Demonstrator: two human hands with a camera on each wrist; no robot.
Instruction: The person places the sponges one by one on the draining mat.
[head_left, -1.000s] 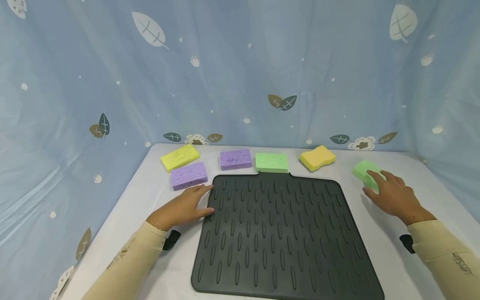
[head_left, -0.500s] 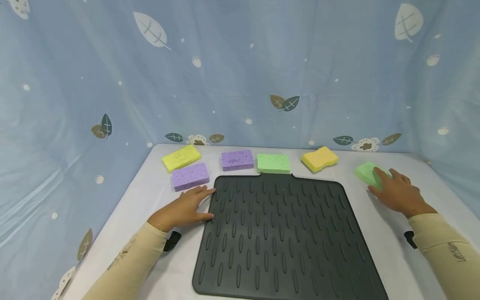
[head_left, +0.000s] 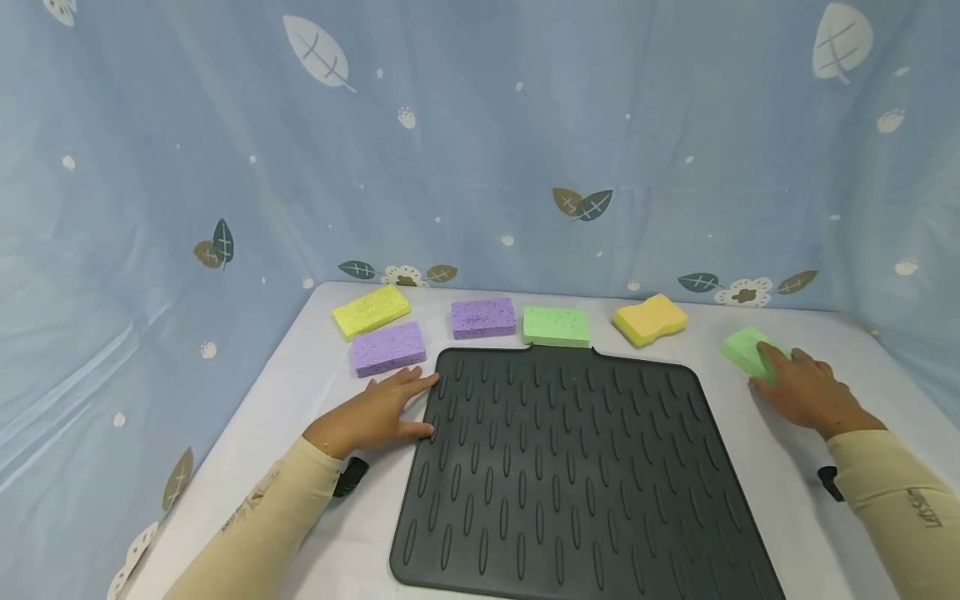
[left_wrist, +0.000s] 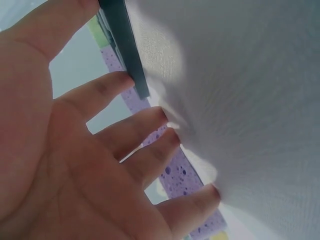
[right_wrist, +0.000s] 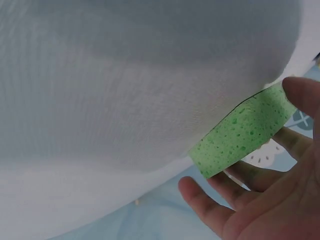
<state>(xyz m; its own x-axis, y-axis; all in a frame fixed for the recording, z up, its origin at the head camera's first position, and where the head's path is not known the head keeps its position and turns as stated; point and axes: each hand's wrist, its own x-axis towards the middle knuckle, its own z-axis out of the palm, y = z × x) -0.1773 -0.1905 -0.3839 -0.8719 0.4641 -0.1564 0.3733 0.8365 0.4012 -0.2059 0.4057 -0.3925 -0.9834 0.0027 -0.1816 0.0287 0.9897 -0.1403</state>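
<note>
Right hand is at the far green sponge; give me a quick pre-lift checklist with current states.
1. Right hand touches the green sponge: ok.
2. Fingers closed round the sponge: not ok; they lie loosely along its edge in the right wrist view.
3. Sponge lies flat on the white table: ok.
4. Left hand steadies the black mat at its left edge: ok.
5. Mat surface free for a sponge: ok.
6. Other sponges off the mat, such as the second green sponge behind it: ok.
</note>
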